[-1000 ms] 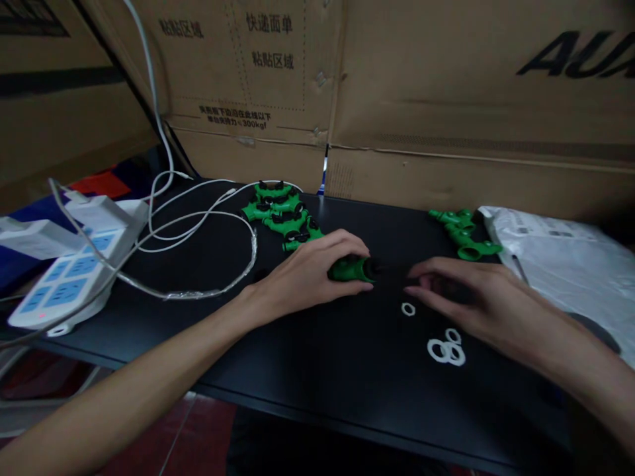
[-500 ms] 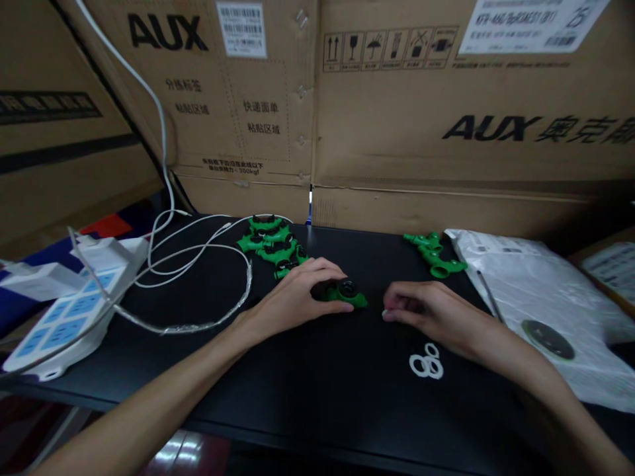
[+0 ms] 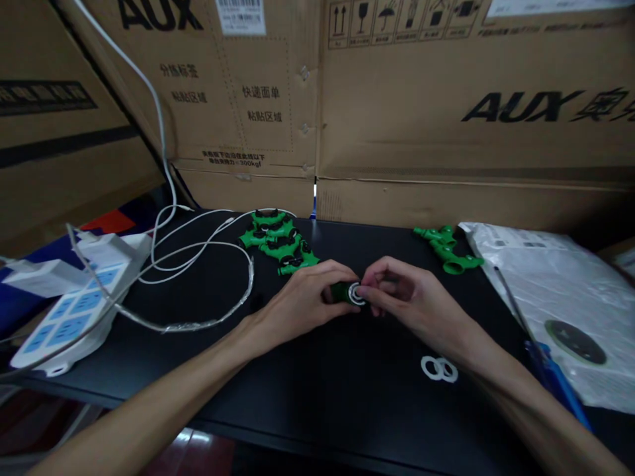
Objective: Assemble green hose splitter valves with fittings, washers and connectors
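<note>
My left hand (image 3: 312, 291) is closed around a green plastic pipe fitting (image 3: 340, 291), its open end turned toward my right hand. Against that end sits a white ring washer (image 3: 354, 293), pinched by the thumb and fingertips of my right hand (image 3: 404, 291). Whether the washer is fully inside the opening cannot be seen behind the fingertips. Two more white washers (image 3: 431, 368) lie overlapping on the black table, just below my right wrist. Beyond my left hand is a cluster of green fittings with black parts (image 3: 280, 243).
Another green fitting (image 3: 449, 250) lies at the back right. Next to it are a white plastic package (image 3: 536, 264) and a blue-handled screwdriver (image 3: 558, 383) by my right forearm. A power strip (image 3: 84, 304) and loose white cables (image 3: 248, 277) occupy the left. Cardboard boxes (image 3: 397, 132) wall the back.
My right hand has moved left, bringing the washer up to the fitting. The fitting's open end now faces it. Fewer loose washers show beside my wrist, and the screwdriver's blue handle is now visible.
</note>
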Motion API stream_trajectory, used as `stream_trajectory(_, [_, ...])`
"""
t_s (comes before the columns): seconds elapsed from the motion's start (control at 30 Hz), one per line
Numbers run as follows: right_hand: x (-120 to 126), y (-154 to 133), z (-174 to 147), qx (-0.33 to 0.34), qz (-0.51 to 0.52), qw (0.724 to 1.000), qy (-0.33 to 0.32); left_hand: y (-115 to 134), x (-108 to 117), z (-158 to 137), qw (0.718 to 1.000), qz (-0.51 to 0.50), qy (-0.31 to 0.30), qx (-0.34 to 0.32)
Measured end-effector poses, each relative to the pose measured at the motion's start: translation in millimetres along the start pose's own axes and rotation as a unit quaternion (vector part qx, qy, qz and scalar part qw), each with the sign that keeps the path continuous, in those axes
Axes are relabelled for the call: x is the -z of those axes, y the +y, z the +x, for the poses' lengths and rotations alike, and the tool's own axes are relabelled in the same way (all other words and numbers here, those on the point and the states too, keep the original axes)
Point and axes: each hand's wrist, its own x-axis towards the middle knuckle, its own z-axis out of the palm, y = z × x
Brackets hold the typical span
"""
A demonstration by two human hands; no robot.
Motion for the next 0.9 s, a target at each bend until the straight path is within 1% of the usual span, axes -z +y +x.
stream_trajectory(0.1, [-3.4, 9.6, 0.3, 0.008, 0.032, 0.999, -0.001, -0.5, -1.4, -0.6, 1.0, -0.011, 0.006, 0.011])
stream_trajectory(0.2, [-1.7, 9.4, -0.2, 0.002, 0.029, 0.999, -0.013, -0.2, -2.4, -0.9, 1.0, -0.006, 0.015, 0.027])
stream_trajectory(0.33, [3.2, 1.0, -2.4, -0.023, 0.004, 0.999, -0.034, 0.0, -2.7, -1.3, 0.999, 0.009, 0.036, 0.034])
stream_trajectory(0.4, [3.9, -0.6, -3.3, -0.043, 0.012, 0.998, -0.047, -0.9, -2.3, -1.8, 0.998, 0.025, 0.039, 0.032])
stream_trajectory(0.5, [1.5, 2.8, -3.6, -0.056, 0.045, 0.996, -0.057, -3.1, -1.5, -2.9, 0.998, 0.059, 0.025, 0.024])
stream_trajectory(0.6, [-2.8, 9.0, -3.1, -0.052, 0.076, 0.995, -0.039, -4.5, -1.5, -3.5, 0.997, 0.068, 0.023, 0.02])
stream_trajectory(0.7, [-5.6, 13.3, -2.7, -0.048, 0.102, 0.994, -0.013, -3.2, -2.6, -2.7, 0.998, 0.053, 0.025, 0.027])
stream_trajectory(0.83, [-5.5, 15.6, -2.1, -0.039, 0.104, 0.994, 0.019, 1.2, -4.1, 0.0, 0.999, -0.011, 0.032, 0.035])
stream_trajectory(0.9, [-5.5, 16.4, -1.8, -0.036, 0.1, 0.994, 0.031, 2.9, -4.1, 1.0, 0.997, -0.04, 0.033, 0.05])
